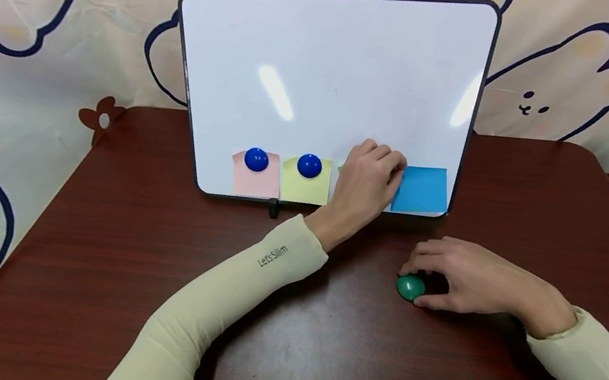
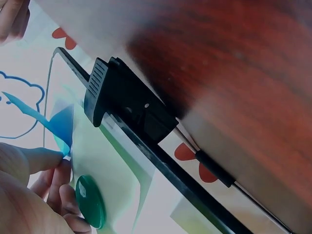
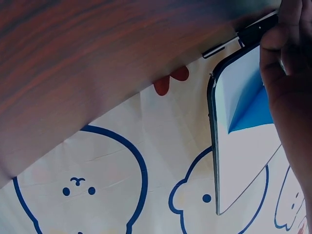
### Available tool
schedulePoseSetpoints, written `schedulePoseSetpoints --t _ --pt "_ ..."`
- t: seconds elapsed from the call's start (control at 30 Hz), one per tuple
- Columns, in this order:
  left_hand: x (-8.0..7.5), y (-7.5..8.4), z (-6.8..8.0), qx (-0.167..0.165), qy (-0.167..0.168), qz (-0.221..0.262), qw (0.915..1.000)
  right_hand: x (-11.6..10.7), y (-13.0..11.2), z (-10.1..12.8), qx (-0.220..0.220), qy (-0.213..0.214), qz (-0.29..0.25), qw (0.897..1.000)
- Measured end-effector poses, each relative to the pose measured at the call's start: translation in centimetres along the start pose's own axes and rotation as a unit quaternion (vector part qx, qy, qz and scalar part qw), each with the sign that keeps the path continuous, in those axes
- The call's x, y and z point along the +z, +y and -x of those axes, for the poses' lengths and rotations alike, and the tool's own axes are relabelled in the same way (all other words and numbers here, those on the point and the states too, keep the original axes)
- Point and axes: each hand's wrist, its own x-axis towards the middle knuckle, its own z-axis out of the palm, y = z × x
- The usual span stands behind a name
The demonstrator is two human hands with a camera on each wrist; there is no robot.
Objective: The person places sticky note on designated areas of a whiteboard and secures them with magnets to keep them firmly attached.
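My left hand (image 1: 370,177) is at the lower right of the whiteboard (image 1: 354,71). Its thumb and finger pinch the left edge of a blue sticky note (image 1: 424,190), which bends away from the board in the left wrist view. Beside those fingers, a round green magnet (image 2: 90,202) sits on a pale green sticky note (image 2: 109,170), mostly hidden by the hand in the head view. On the table in front of the board, my right hand (image 1: 462,277) holds another round green magnet (image 1: 410,288) between thumb and fingers.
Two blue magnets, one (image 1: 256,160) on a pink note (image 1: 254,185) and one (image 1: 310,166) on a yellow note (image 1: 304,191), are farther left on the board. The board stands on a dark wooden table (image 1: 109,238) before a printed cloth (image 1: 119,31).
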Motion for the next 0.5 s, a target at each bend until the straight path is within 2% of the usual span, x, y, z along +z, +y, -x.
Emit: schedulePoseSetpoints --t 0.2,0.5 --pt "0.1 0.05 -0.05 0.003 -0.001 -0.002 1.0 -0.26 0.07 0.11 -0.003 0.043 0.023 0.999" --pt "0.11 0.08 -0.14 -0.003 -0.003 0.0 1.0 -0.83 0.32 0.06 -0.037 0.116 0.026 0.992"
